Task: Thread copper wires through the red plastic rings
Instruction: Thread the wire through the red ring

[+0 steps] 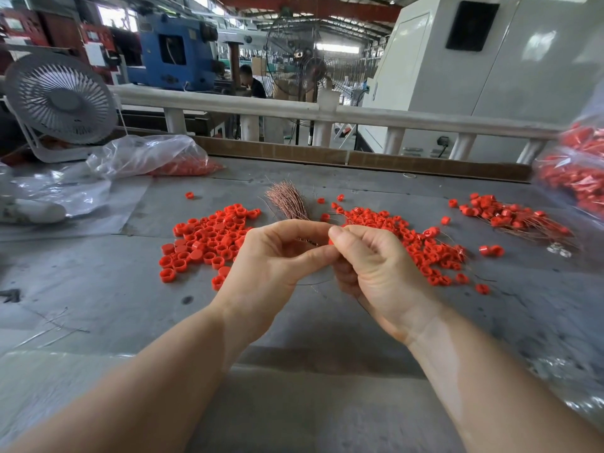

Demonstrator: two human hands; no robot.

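Left hand (274, 256) and right hand (369, 259) pinch a red ring (330, 240) between ring piles (209, 243); bare grey table (294, 403) lies nearside

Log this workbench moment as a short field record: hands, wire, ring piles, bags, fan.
left hand: fingers curled, pinching at the right hand's fingertips
right hand: pinches a red ring, mostly hidden
copper wire bundle: lies on the table behind the hands
plain ring pile: left of the hands
wired ring piles: right of the hands, wires sticking out
bags of rings: far right; another far left
desk fan: rear left
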